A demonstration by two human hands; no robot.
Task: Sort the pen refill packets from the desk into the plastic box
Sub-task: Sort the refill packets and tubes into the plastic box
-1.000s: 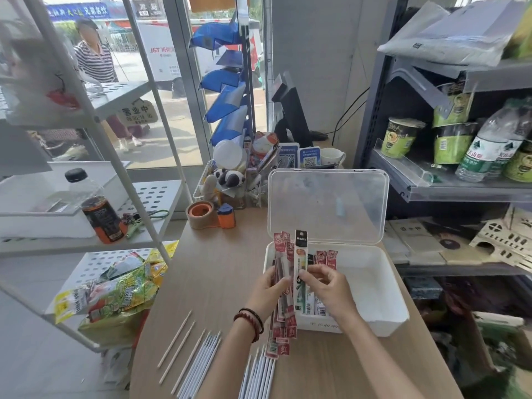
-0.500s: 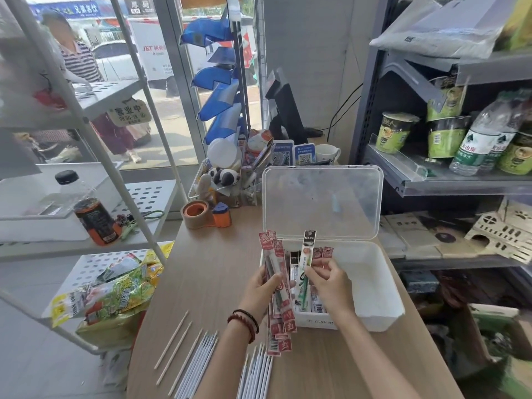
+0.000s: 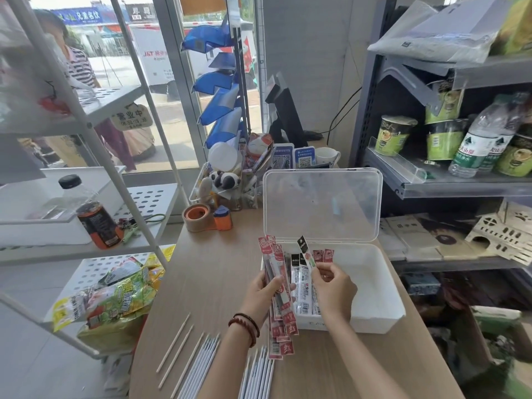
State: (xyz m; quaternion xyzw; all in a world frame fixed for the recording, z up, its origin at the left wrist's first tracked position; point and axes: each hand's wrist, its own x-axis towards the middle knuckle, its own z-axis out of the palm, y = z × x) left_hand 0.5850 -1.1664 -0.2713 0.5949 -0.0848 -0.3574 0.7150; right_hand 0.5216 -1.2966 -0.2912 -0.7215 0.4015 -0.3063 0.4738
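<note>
The left hand [image 3: 263,289] clamps its fingers on a sheaf of red-labelled refill packets [image 3: 277,262], count unclear; the right hand [image 3: 331,283] pinches one black-topped clear packet [image 3: 306,252] over the white plastic box [image 3: 374,323]

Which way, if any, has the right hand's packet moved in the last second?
Yes: the packet has moved right, off the bunch in the left hand, over the box.

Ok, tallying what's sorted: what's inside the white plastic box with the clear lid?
Black-topped refill packets and two red-topped ones sit at the white box's left end; the rest is bare. The right hand, pinching another packet, and the left hand's red bundle hide parts.
</note>
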